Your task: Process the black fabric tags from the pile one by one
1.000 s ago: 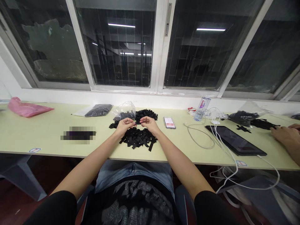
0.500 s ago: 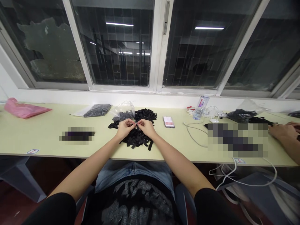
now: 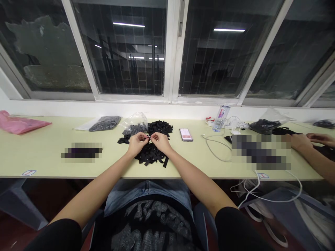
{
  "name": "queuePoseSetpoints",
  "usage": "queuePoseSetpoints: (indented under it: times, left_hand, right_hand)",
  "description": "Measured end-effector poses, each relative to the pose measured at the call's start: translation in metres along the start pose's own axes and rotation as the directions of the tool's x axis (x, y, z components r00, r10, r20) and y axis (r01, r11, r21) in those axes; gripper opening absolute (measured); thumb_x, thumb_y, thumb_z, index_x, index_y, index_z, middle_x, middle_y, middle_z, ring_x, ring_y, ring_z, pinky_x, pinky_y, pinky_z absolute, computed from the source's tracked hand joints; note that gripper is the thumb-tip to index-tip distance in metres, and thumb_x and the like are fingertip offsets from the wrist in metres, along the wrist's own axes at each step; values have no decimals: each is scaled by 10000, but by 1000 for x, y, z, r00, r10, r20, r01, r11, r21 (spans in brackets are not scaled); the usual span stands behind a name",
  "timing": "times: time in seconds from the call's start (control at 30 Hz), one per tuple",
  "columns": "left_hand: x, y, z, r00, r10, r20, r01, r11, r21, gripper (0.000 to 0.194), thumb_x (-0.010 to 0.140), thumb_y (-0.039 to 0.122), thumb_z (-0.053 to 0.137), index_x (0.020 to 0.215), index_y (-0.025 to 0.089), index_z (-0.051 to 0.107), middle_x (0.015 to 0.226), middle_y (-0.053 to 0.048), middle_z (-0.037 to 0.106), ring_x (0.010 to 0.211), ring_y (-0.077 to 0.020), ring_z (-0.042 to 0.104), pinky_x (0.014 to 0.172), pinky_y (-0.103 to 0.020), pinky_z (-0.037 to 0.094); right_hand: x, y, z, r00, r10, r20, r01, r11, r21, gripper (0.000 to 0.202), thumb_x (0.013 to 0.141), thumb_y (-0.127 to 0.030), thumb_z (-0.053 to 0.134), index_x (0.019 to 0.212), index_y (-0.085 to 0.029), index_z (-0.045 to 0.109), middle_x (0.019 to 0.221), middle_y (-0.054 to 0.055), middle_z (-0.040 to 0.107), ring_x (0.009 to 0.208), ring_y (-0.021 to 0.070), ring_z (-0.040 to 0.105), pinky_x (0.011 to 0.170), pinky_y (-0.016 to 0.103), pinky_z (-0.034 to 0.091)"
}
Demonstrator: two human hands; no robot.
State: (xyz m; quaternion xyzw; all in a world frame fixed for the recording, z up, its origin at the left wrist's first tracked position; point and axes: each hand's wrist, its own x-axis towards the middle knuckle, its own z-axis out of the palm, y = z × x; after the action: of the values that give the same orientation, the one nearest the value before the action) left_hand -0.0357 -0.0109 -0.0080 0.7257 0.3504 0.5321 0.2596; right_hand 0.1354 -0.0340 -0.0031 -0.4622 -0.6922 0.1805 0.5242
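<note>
Left hand [image 3: 136, 143] and right hand [image 3: 160, 141] meet fingertip to fingertip above near heap of short black fabric strips [image 3: 151, 156] on pale yellow-green desk [image 3: 47, 164]; both pinch one small black strip piece [image 3: 149, 138], too small to resolve
Second black strip heap [image 3: 160, 127] behind hands, clear plastic bag [image 3: 134, 122] beside it
Judgement: strip very light, limp, non-fragile; ends flop, so take hold at ends with fingertip pinch
Another person's hand [image 3: 299, 141] far right
</note>
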Motion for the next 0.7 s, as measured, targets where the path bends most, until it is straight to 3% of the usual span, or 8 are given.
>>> queuePoseSetpoints:
  times: [0.1,0.3,0.47,0.57,0.7]
  left_hand:
    - [-1,1,1,998,23,-61,-20,998,57,170,774,328,713,824,177,650,821,-37,709,759,-180,672,738,-298,537]
    - [-3,6,4,997,59,-47,-57,997,60,127,790,300,692,812,180,658,830,-30,718,746,-168,669,744,-296,548]
    - [-3,1,4,997,80,-25,-77,993,86,126,795,299,691,824,181,657,840,-32,721,759,-172,674,757,-309,555]
    - [-3,-3,3,995,103,-1,-102,987,122,108,800,279,684,845,182,665,864,-35,731,791,-182,688,790,-325,560]
    - [-3,-4,4,991,136,18,-137,978,160,119,815,260,662,908,188,674,909,-38,740,838,-190,704,819,-336,567]
  right_hand:
    - [0,-1,1,999,7,-34,-7,1000,-13,84,833,-242,603,823,-177,656,792,8,679,692,127,613,690,230,485]
    - [0,4,1,1000,-8,-13,6,989,-150,105,826,-243,623,787,-183,700,815,24,695,737,142,624,733,242,462]
    - [-1,1,-2,991,121,63,-114,988,-104,183,859,-278,601,827,-177,749,721,25,716,696,158,657,689,239,464]
    - [-1,-1,-2,989,117,94,-107,989,-102,194,860,-230,571,836,-178,756,622,7,684,615,149,645,652,231,470]
    - [-1,0,-1,982,144,126,-145,989,-2,197,863,-220,556,835,-171,745,640,11,688,566,138,644,586,216,492]
